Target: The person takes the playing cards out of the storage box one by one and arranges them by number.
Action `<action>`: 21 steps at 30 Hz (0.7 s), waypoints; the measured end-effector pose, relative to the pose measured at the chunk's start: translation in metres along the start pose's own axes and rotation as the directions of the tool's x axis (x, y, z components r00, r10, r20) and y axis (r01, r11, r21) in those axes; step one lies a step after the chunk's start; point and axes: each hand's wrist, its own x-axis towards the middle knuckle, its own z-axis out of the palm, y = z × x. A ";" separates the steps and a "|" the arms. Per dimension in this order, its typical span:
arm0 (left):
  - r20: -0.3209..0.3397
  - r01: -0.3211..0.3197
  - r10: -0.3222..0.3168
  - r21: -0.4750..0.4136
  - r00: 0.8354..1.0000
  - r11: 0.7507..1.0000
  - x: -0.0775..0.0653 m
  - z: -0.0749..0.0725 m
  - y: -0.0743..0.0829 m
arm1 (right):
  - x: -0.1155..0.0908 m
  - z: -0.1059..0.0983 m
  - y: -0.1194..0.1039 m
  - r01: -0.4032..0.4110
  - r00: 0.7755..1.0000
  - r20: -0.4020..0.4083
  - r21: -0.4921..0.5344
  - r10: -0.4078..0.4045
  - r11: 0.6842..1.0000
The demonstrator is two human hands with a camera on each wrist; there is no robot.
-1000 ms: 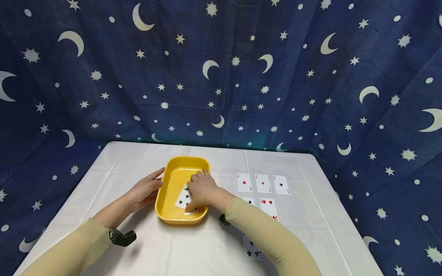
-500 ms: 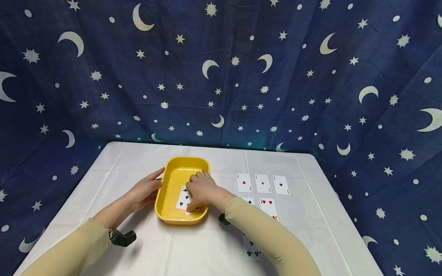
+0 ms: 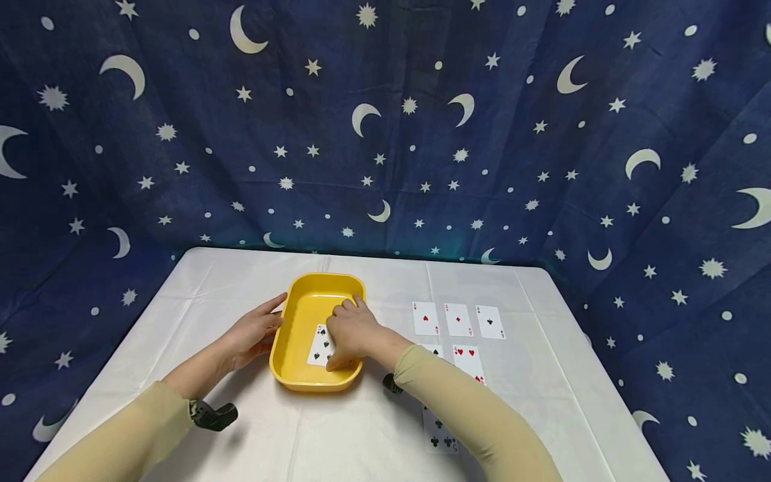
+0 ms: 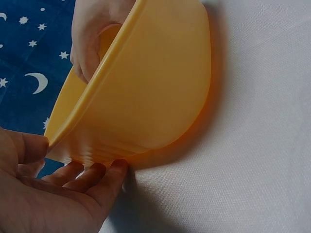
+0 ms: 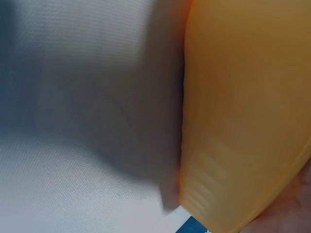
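In the head view, a yellow plastic tray [image 3: 299, 346] stands on the white-covered table. My left hand [image 3: 251, 337] rests along its left side; the left wrist view shows one digit at the rim and relaxed fingers [image 4: 109, 182] against the outer wall. My right hand [image 3: 352, 329] reaches inside over the right half, fingers bent down and thumb low on playing cards. A spades playing card [image 3: 319, 346] shows left of that hand, its right part covered. How many cards lie beneath is hidden. In the right wrist view the tray's outer wall [image 5: 243, 111] blocks the fingertips.
Right of the tray lie the ace of hearts [image 3: 425, 318], ace of diamonds [image 3: 459, 320] and ace of clubs [image 3: 490, 323]. A hearts card [image 3: 469, 363] lies nearer; a clubs card [image 3: 440, 435] is partly under the right sleeve [image 3: 470, 408]. Behind hangs a blue starry cloth [image 3: 385, 134].
Inside the tray, my right thumb has slid slightly right. The spades card has shifted right and straightened, and the lower card edge has gone under my hand. My left hand has stayed put.
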 end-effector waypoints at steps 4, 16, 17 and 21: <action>0.005 0.003 -0.003 -0.002 1.000 1.000 -0.001 0.000 0.000 | 0.000 -0.001 -0.001 0.006 1.000 0.004 0.002 -0.006 1.000; 0.012 -0.003 0.003 -0.010 1.000 1.000 -0.001 -0.001 -0.001 | -0.002 -0.001 -0.001 0.033 0.999 -0.009 0.019 -0.033 0.999; 0.014 -0.005 0.005 -0.010 1.000 1.000 -0.001 -0.001 -0.001 | -0.002 -0.001 -0.001 0.036 0.999 -0.010 0.017 -0.036 0.999; 0.018 -0.009 0.009 -0.008 1.000 1.000 -0.001 0.000 0.000 | -0.004 0.000 0.001 0.049 0.999 -0.016 0.007 -0.049 0.999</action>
